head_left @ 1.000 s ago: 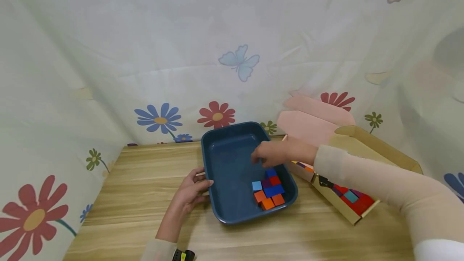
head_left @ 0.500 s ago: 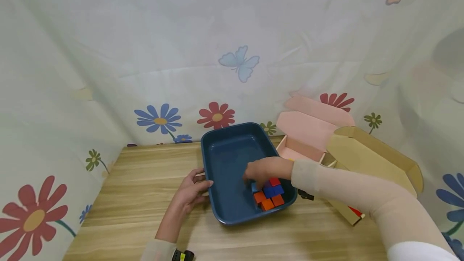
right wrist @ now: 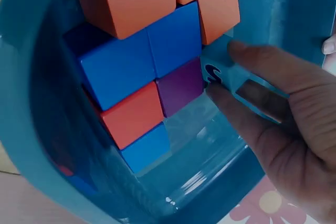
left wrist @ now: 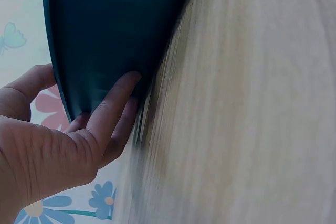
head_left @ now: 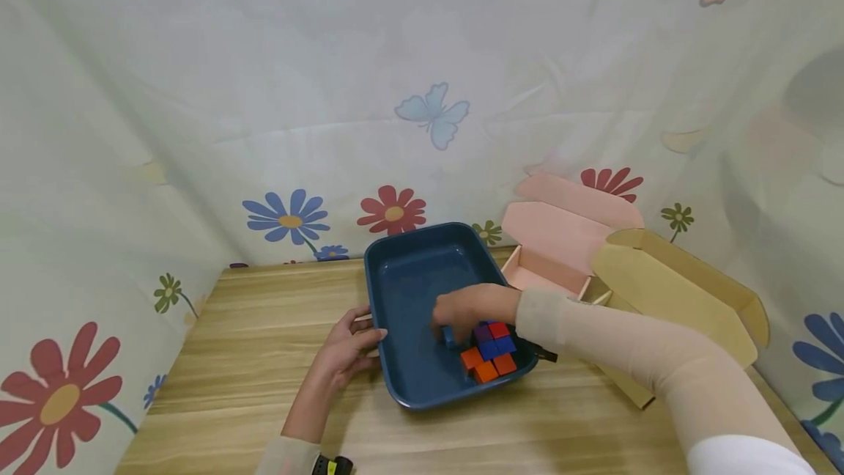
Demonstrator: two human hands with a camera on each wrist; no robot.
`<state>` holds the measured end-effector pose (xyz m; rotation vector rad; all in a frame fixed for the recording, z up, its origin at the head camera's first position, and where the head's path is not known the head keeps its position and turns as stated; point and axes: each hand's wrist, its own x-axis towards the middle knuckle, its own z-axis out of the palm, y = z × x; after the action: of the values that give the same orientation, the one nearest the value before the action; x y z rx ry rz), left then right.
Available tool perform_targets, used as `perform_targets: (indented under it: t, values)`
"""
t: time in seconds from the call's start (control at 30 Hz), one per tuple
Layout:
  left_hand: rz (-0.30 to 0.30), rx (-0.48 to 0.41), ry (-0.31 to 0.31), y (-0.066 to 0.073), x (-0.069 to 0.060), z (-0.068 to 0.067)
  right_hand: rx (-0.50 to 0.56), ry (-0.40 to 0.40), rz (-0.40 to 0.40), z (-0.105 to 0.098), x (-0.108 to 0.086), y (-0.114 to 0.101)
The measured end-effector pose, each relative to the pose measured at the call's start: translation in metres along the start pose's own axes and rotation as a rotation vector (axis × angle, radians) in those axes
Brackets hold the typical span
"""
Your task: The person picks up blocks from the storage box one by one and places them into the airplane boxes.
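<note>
From the head view, read the blue tray point(head_left: 417, 292) as a clock face, twelve towards the flowered curtain point(head_left: 316, 130). The left hand point(head_left: 349, 347) grips the edge near nine, thumb over the rim. The right hand point(head_left: 464, 308) reaches in from three, thumb and finger pinching a light-blue block point(head_left: 450, 337) inside the tray, just below the dial's middle. At four to five sits a cluster of blocks point(head_left: 489, 352) in orange, blue, red and purple. Beyond the tray, the pink box point(head_left: 547, 270) stands at two with its lid up, and the tan box point(head_left: 666, 292) at three, all on the wood-grain table point(head_left: 264, 314).

From the left wrist, that hand comes in from eight, its fingers resting along the tray's dark outer side.

From the right wrist, the pinching digits come in from four. The light-blue block lies at two from the purple block point(right wrist: 180, 86); I can't tell whether they touch. A bright-blue block point(right wrist: 146, 148) sits at seven from the purple one.
</note>
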<state>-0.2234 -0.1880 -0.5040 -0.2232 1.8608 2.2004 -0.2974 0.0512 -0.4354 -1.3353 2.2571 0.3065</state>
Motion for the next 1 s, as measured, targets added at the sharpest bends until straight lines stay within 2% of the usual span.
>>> perform_targets:
  t: [0.23, 0.4, 0.6, 0.83, 1.0]
  values:
    - [-0.004, -0.006, -0.007, -0.002, 0.0, 0.001, -0.015, 0.077, -0.034, -0.008, -0.008, 0.003]
    - [-0.005, -0.004, -0.002, -0.002, -0.001, 0.001, 0.014, 0.118, -0.006, -0.021, -0.02, 0.013]
    - [-0.004, 0.007, -0.004, 0.001, 0.0, 0.001, 0.011, 0.179, -0.014, -0.033, -0.037, 0.035]
    - [-0.004, -0.001, 0.001, -0.003, -0.001, 0.002, 0.026, 0.261, -0.02, -0.035, -0.061, 0.068]
    - [0.005, -0.008, 0.004, -0.002, -0.001, 0.0, 0.02, 0.236, 0.053, -0.036, -0.076, 0.083]
